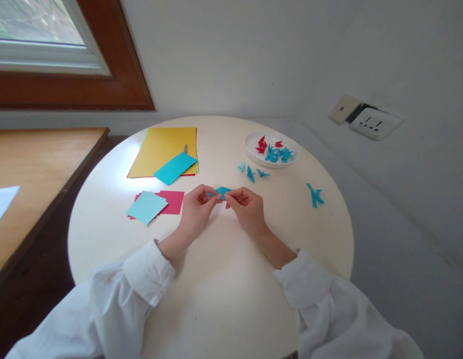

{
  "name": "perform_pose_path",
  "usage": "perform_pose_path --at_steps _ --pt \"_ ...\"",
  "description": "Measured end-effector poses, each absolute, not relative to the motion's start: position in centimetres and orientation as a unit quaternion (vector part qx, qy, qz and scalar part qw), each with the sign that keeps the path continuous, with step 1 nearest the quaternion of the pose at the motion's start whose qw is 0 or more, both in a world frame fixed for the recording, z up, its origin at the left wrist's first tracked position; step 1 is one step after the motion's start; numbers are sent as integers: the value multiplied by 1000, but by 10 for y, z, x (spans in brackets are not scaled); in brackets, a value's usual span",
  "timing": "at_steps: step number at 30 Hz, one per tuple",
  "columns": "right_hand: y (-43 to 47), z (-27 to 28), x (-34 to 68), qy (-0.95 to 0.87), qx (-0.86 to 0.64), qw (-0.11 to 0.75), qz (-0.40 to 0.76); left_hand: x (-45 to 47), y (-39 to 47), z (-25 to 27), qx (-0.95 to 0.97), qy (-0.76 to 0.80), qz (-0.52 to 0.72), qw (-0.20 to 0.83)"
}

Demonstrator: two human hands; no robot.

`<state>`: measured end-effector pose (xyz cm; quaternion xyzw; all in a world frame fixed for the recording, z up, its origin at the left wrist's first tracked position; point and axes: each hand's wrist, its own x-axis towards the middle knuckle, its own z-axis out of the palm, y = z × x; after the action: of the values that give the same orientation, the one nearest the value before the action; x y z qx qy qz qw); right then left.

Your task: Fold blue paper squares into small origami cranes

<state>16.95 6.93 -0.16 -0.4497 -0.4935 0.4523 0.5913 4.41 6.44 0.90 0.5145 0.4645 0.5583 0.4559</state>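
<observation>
Between the fingertips of both hands is a small folded piece of blue origami paper [223,190], held over the middle of the round white table [216,279]. My left hand [197,209] pinches its left side, and my right hand [248,207] grips the right side. The fingers hide much of its lower part. Just beyond my right hand, a few blue paper cranes [250,173] lie on the table. Behind them a white dish [249,153] holds several red and blue paper cranes [278,153].
Left of my hands lie pale blue square sheets [147,207] over pink paper [173,202]. Farther back, a blue sheet [175,168] overlaps a stack of yellow paper [160,144]. Blue paper strips [315,195] lie at the right. A wooden desk [48,149] stands at far left.
</observation>
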Motion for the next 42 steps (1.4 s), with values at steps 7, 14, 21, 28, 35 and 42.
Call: perform_pose_path --at_steps 7,14,21,28,35,42 --pt "70 -2 170 -500 -455 586 446 44 65 8 510 471 553 461" --pt "71 -3 170 -503 -445 590 448 45 65 6 513 472 556 453" --pt "71 -2 169 -502 -452 590 442 45 64 8 511 457 558 467" --pt "69 -2 173 -517 -450 582 438 45 64 9 465 440 529 556" --pt "70 -2 176 -555 -458 556 416 40 69 -4 532 462 463 538" --pt "70 -2 176 -537 -427 567 456 40 68 2 560 477 463 494"
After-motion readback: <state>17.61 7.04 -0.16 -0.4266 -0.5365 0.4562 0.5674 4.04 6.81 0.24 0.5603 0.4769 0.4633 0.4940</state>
